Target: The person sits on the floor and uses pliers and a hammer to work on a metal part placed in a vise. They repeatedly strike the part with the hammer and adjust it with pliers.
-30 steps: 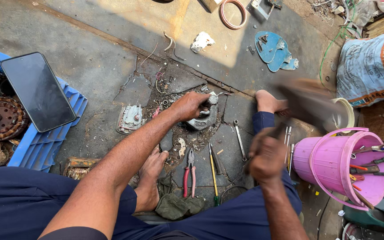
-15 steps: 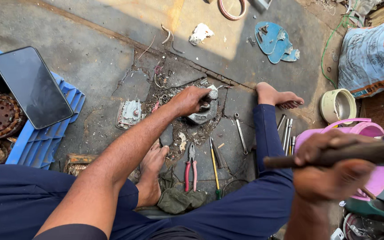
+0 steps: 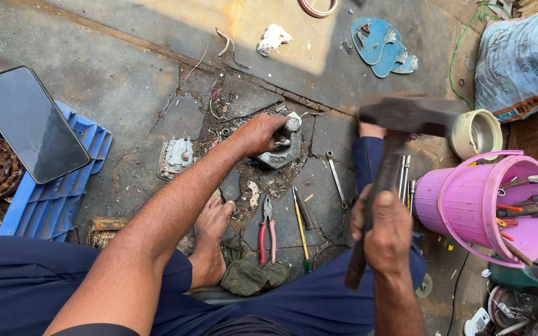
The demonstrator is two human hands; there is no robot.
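Observation:
My left hand [image 3: 259,134] grips a grey metal casting [image 3: 281,149] that rests on the cracked concrete floor, fingers wrapped around its top knob. My right hand [image 3: 384,233] is closed around the dark handle of a hammer [image 3: 393,155]; the blurred hammer head is raised to the right of the casting, above my right leg. My bare left foot [image 3: 210,239] lies below the casting.
Red-handled pliers [image 3: 267,230], a yellow screwdriver [image 3: 300,230] and wrenches [image 3: 337,180] lie on the floor by the casting. A pink bucket [image 3: 462,205] of tools stands at right. A blue crate [image 3: 63,205] with a phone [image 3: 29,124] is at left. A small grey part [image 3: 177,157] lies nearby.
The hammer has swung from low right, near the bucket, up and leftward; its head now sits above my right leg. My left hand stays on the casting.

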